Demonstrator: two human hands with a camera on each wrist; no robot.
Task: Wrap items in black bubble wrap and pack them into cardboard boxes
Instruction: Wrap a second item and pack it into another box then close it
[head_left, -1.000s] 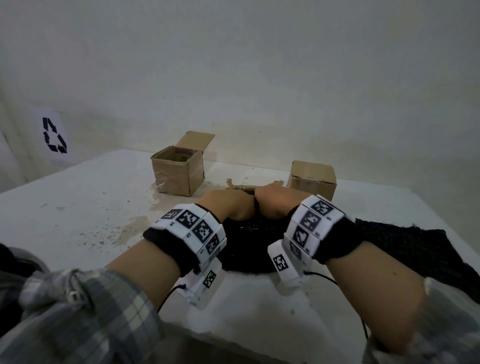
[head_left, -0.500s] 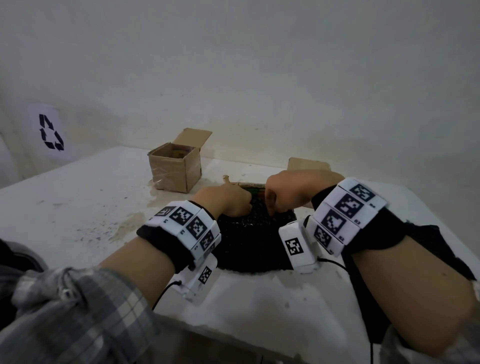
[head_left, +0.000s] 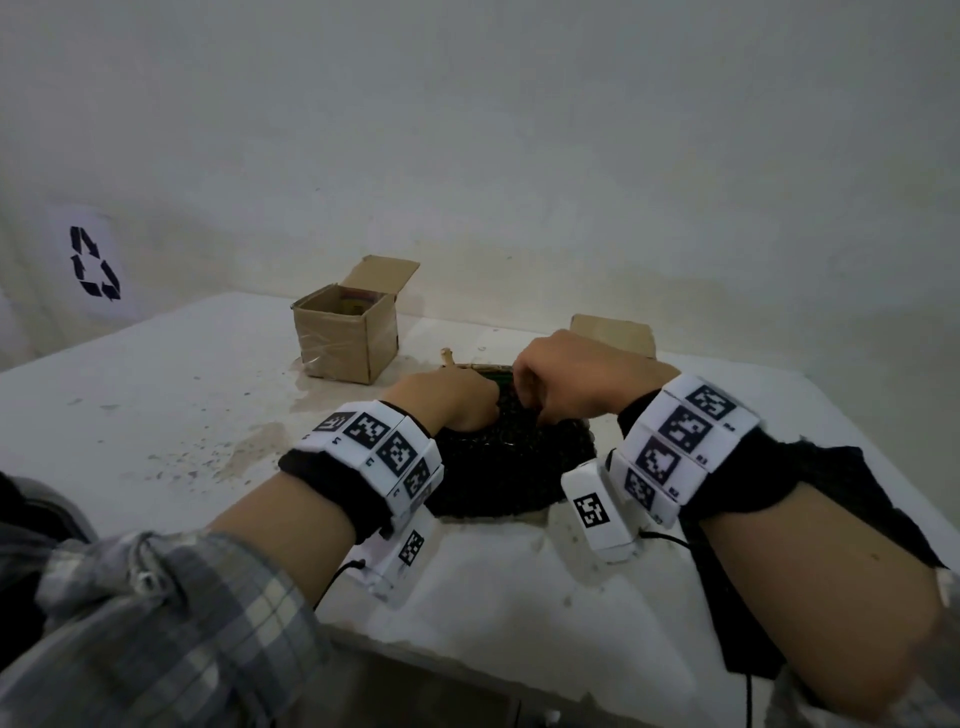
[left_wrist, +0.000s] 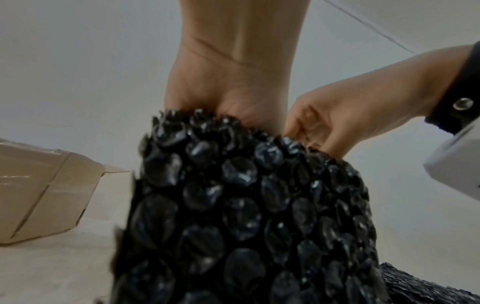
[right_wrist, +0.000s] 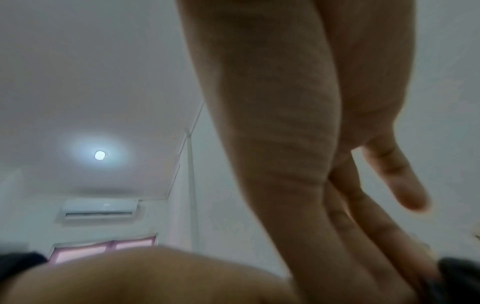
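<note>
Both hands work the black bubble wrap (head_left: 511, 462) on the table (head_left: 171, 415): left hand (head_left: 447, 402) presses it down, right hand (head_left: 563, 379) pinches its far edge. Pulling that edge taut over the half-covered item (head_left: 485, 370) should keep the fold snug.

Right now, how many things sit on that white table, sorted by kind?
Brown cardboard boxes: 2, one open, one behind the right hand
Black bubble wrap bundle, gripped by both hands: 1
Loose black bubble wrap sheet: 1
Total: 4
</note>
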